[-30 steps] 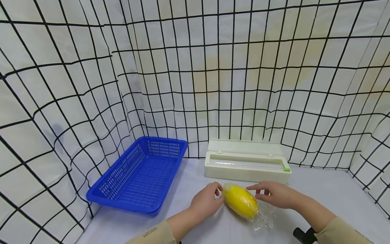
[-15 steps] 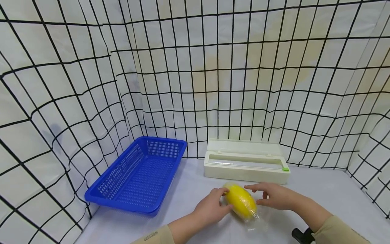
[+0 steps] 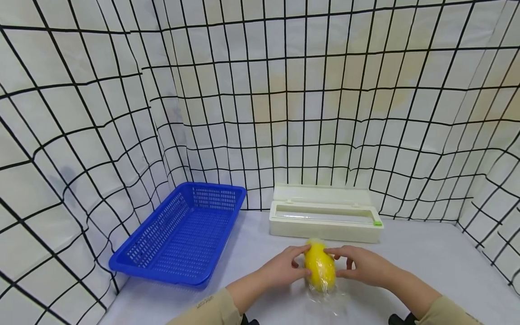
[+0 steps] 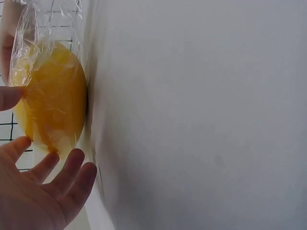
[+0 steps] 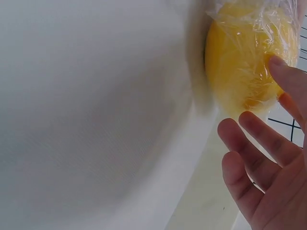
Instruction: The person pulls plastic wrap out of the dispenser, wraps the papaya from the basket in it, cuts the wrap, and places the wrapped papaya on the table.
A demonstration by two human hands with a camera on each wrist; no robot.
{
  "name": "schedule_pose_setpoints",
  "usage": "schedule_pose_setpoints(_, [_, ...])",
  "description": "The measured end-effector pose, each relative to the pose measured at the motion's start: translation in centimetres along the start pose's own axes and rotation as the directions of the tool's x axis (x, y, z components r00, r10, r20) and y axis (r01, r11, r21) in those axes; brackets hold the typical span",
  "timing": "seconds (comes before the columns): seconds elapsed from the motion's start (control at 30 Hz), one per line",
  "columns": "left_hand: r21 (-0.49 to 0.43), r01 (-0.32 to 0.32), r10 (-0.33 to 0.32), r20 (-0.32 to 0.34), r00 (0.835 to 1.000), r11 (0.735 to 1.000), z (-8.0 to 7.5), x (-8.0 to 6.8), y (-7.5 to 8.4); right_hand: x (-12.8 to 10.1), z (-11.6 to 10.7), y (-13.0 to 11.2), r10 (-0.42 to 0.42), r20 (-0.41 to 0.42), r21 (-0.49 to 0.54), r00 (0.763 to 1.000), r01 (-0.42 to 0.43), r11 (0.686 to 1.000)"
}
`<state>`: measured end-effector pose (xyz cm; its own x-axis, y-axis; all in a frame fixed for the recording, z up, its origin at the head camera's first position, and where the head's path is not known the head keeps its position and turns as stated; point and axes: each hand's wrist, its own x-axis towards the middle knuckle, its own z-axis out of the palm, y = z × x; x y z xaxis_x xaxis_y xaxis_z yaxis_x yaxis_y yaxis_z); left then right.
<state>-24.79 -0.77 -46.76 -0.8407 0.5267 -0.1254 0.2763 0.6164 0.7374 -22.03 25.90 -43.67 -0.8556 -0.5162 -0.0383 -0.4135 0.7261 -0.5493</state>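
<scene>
1. Yellow fruit (image 3: pixel 320 271), lemon-like and wrapped in clear cling film (image 3: pixel 325 301), lying on the white tabletop (image 3: pixel 426 266) just in front of the cream film dispenser box (image 3: pixel 325 219).
2. Long axis running roughly away from the person, far tip toward the dispenser box, near end over the loose film bunched on the table.
3. Left hand (image 3: pixel 284 271) against the fruit's left flank, right hand (image 3: pixel 361 267) against its right flank; fruit directly between the two, each hand about equally near.
4. Left fingers (image 4: pixel 45 165) spread apart and nearly straight in the left wrist view, one fingertip touching the wrap at the side, palm just short of the fruit.
5. Right fingers (image 5: pixel 261 141) likewise apart and relaxed in the right wrist view, one tip resting on the film, the rest hovering just beside it.
6. No curl around the fruit on either side; contact looks like light steadying from both flanks, though possibly a faint pinch of film, hard to tell through the glare.
7. Blue perforated basket (image 3: pixel 142 266) well to the left, nearer the left hand, apart from the fruit.
</scene>
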Motion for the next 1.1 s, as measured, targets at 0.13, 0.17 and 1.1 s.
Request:
schedule_pose_setpoints(0.13, [-0.021,0.000,0.001,0.023,1.000,1.000,-0.4,0.4,-0.1,0.1,0.3,0.0,0.021,-0.020,-0.015,1.000,-0.021,1.000])
schedule_pose_setpoints(0.17, [-0.022,0.000,0.001,0.023,1.000,1.000,-0.4,0.4,-0.1,0.1,0.3,-0.1,0.023,-0.024,-0.019,0.999,-0.023,1.000])
schedule_pose_setpoints(1.1, [0.082,-0.011,0.015,-0.048,0.999,0.997,-1.4,-2.1,0.1,-1.9,1.5,-1.0,-0.019,-0.105,-0.205,0.994,-0.003,0.979])
